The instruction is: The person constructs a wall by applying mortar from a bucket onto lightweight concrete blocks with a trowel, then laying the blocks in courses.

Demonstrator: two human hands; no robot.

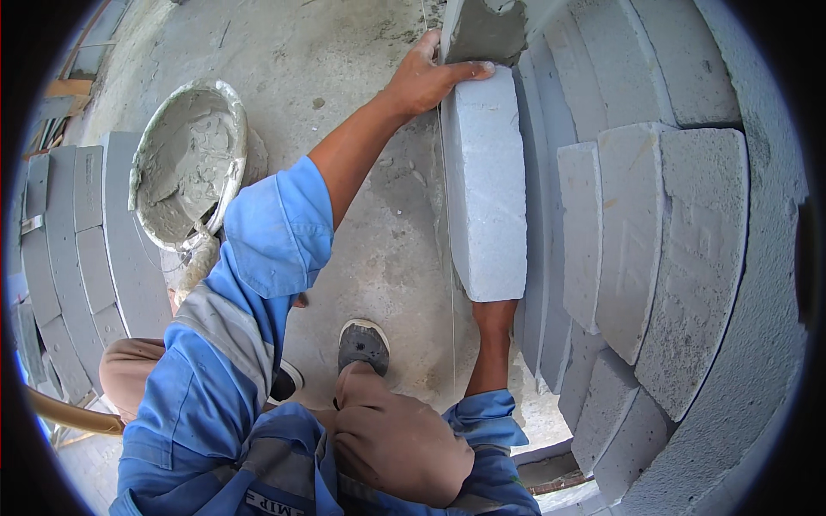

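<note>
A pale grey lightweight concrete block (pixel 489 181) stands lengthwise along the wall, its near end over my right wrist. My left hand (pixel 446 73) grips its far end, thumb stretched over the top corner and fingers down the side. My right hand (pixel 496 313) reaches beneath the near end and bears it; the block hides its fingers. Just beyond the far end is another block, its face smeared with wet grey mortar (pixel 488 34). A thin string line (pixel 453 344) runs along the left side of the held block.
An oval bucket (pixel 136 185) of wet mortar stands at left, a rag-wrapped handle (pixel 200 258) at its near rim. Stacked blocks (pixel 53 249) lie farther left. Blocks (pixel 632 232) are piled on the right beside a grey wall (pixel 757 344). Concrete floor (pixel 292 95) lies between; my shoe (pixel 363 346) rests there.
</note>
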